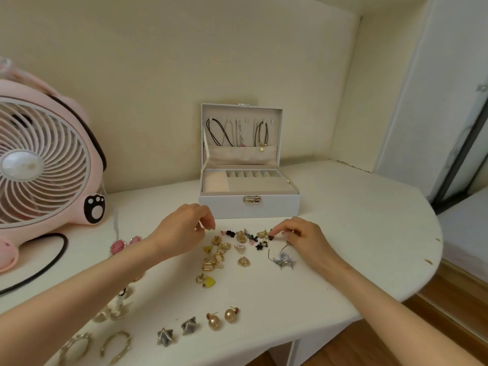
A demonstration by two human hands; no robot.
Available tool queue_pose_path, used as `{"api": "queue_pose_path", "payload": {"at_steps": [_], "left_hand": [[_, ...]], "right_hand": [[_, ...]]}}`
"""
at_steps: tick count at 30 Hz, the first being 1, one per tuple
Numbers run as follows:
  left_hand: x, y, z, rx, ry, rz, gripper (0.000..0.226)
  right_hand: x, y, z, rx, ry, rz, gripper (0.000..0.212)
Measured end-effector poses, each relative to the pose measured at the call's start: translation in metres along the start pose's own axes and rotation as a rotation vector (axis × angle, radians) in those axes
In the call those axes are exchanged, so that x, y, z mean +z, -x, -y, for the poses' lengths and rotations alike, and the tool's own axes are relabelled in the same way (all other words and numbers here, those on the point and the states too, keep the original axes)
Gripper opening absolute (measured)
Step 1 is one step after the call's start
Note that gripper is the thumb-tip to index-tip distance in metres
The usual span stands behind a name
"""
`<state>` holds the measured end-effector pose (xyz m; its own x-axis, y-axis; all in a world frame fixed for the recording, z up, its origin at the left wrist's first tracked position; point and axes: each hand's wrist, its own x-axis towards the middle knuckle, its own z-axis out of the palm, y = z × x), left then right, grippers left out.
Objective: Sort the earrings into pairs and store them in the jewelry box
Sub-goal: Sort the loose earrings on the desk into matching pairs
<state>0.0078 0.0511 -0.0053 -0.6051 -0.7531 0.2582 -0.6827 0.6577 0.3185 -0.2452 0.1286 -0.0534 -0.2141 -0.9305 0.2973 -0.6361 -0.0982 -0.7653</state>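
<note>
Head view: well in front of the jewelry box [224, 207], pearl studs [223, 318] lie paired; closer to the box, unsorted earrings [237, 247] spread crosswise between the hands; right hand [303, 240] nearer, forefinger tip on a small black earring [270, 236], other fingers curled; left hand [184, 231] hovers, fingertips drawn together, whether pinching anything I cannot tell; box lid up.

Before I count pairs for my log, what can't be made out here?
Head view:
- Earrings beside the left forearm: partly covered by it.
- Right hand: whether its fingertips pinch the black earring, too small.
- Left hand: curled fingers hide any contents.
- Fan: cut off by left edge.
</note>
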Motion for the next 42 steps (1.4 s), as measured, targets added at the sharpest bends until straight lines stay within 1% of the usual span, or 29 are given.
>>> {"api": "queue_pose_path", "payload": {"at_steps": [2,4,6,8,12,17,21,25,30,33,36,40,42], "left_hand": [[-0.001,0.001,0.002,0.006,-0.023,0.019,0.024],[-0.001,0.001,0.003,0.011,-0.055,0.043,0.017],[-0.002,0.001,0.004,-0.004,-0.057,0.076,0.012],[-0.003,0.001,0.003,-0.023,-0.013,0.110,0.008],[-0.007,0.004,0.001,-0.010,0.044,0.131,0.007],[-0.007,0.010,0.000,0.010,0.008,0.213,0.006],[-0.008,0.012,0.000,0.004,-0.018,0.269,0.012],[-0.010,0.014,0.001,0.009,-0.030,0.273,0.009],[-0.006,0.015,0.001,0.023,0.008,0.296,0.007],[-0.001,0.016,-0.001,0.033,0.034,0.279,0.005],[0.001,0.017,-0.001,0.027,0.036,0.261,0.009],[-0.006,0.020,-0.001,0.034,0.040,0.239,0.005],[-0.014,0.023,-0.001,0.018,0.064,0.280,0.007]], "right_hand": [[-0.003,0.001,0.000,0.016,-0.102,-0.036,0.043],[-0.004,0.002,0.000,0.029,-0.155,-0.049,0.040],[-0.003,0.002,-0.001,0.018,-0.148,-0.032,0.044],[-0.002,0.002,-0.001,-0.001,-0.122,-0.011,0.047],[-0.002,0.000,-0.003,-0.020,-0.111,-0.008,0.050],[-0.002,0.000,-0.006,-0.049,-0.099,0.023,0.045],[-0.002,0.000,-0.008,-0.057,-0.115,-0.001,0.048],[-0.001,0.000,-0.009,-0.058,-0.107,0.000,0.049],[-0.002,0.000,-0.008,-0.032,-0.086,0.021,0.042],[-0.002,0.001,-0.007,-0.020,-0.082,0.027,0.041],[-0.002,0.001,-0.007,-0.012,-0.086,0.021,0.044],[-0.002,0.002,-0.005,-0.012,-0.073,0.032,0.045],[-0.002,0.003,-0.004,-0.019,-0.036,0.057,0.048]]}}
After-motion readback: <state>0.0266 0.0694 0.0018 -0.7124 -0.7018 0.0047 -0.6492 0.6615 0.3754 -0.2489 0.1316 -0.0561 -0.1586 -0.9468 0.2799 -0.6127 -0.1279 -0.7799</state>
